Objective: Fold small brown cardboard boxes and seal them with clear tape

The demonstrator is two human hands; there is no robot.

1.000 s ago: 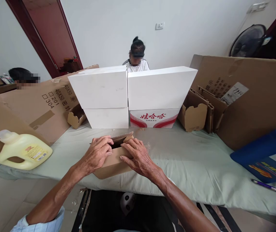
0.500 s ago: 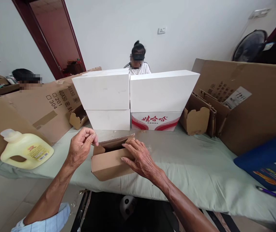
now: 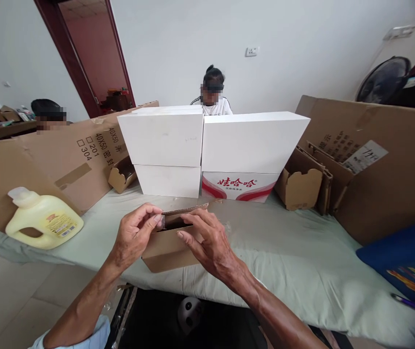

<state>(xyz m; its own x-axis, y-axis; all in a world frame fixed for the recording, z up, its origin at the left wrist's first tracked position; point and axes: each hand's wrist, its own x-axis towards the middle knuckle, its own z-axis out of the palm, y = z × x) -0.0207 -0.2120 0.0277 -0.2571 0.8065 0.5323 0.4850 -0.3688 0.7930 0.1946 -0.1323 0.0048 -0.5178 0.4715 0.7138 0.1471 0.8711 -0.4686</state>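
A small open cardboard box (image 3: 171, 250) stands near the front edge of the cloth-covered table, its dark inside partly visible. Over its left end, my left hand (image 3: 136, 237) pinches a small piece of clear plastic (image 3: 162, 222) between thumb and fingertips. What the plastic is, I cannot make out. My right hand (image 3: 213, 240) grips the box's right end, with the thumb along the front wall and the fingers bent over the top opening. That end of the box is hidden behind the hand.
White boxes (image 3: 164, 140) are stacked behind the work area, beside a red-and-white carton (image 3: 238, 187). A yellow jug (image 3: 43, 220) is at left, a blue container (image 3: 400, 252) and purple pen (image 3: 413, 304) at right. Large cardboard sheets (image 3: 385, 179) flank both sides. A person (image 3: 222, 105) sits opposite.
My left hand has moved right and over the box's left end, bringing the clear plastic to the opening. My right hand stays at the right end. The whole view has shifted slightly.
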